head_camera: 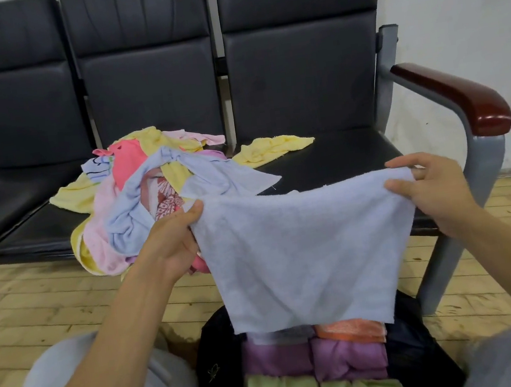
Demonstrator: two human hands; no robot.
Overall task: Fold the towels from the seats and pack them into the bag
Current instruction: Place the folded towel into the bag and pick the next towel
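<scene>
while the left hand (173, 236) and right hand (432, 191) pinch a pale blue towel (304, 252) spread above the part-packed bag (212, 355), a pile (137, 192) on the seats (334, 157) awaits folding.

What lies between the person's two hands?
A pale blue towel, held stretched by the left hand and right hand over the bag, in the head view.

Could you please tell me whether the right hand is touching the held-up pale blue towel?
Touching: the head view shows the right hand pinching the pale blue towel at its upper corner.
</scene>
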